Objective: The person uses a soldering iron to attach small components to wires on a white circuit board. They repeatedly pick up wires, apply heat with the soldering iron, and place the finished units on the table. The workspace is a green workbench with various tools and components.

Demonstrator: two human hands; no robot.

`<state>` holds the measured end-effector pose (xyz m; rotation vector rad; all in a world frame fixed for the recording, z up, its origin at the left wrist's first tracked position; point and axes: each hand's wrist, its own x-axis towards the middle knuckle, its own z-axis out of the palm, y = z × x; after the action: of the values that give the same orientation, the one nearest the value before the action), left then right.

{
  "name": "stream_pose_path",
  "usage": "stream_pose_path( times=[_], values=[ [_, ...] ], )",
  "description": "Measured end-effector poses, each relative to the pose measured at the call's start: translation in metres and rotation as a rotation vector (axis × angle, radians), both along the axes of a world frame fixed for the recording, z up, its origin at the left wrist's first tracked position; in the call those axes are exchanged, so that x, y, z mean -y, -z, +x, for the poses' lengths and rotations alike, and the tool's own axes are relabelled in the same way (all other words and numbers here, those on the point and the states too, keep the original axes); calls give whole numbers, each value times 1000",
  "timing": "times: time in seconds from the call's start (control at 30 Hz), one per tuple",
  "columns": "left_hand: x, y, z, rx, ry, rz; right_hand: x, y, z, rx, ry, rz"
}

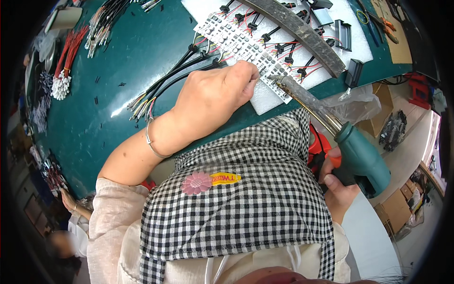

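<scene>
Circuit board (pixel 235 41) lies on foam (pixel 263 101), wire bundles (pixel 73 51) leftward.

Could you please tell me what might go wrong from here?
The tip of the green gun-shaped tool sits close to the left grip; if hot, it might burn the fingers.

A slip might also mark the white foam pad under the circuit board.

Bumping the dark metal bar lying across the wires could disturb them.

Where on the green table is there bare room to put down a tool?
The widest free patch of green tabletop lies between the red wire bundle and the black cables, with only small black scraps. Crowded: the white foam sheet, under circuit boards, a curved metal bar and the left hand.
</scene>
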<state>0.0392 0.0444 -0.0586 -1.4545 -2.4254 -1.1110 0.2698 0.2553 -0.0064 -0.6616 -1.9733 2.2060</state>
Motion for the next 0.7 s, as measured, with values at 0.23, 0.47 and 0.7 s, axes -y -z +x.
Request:
stream_pose_path(
  times=[0.23,0.47,0.7],
  values=[
    [2,0,-3,-14,46,-51,5,-2,-3,61,41,-34],
    [2,2,-1,-17,25,-25,10,-2,-6,110,61,28],
    [3,4,3,-37,16,-17,7,6,8,181,-10,314]
  ],
)
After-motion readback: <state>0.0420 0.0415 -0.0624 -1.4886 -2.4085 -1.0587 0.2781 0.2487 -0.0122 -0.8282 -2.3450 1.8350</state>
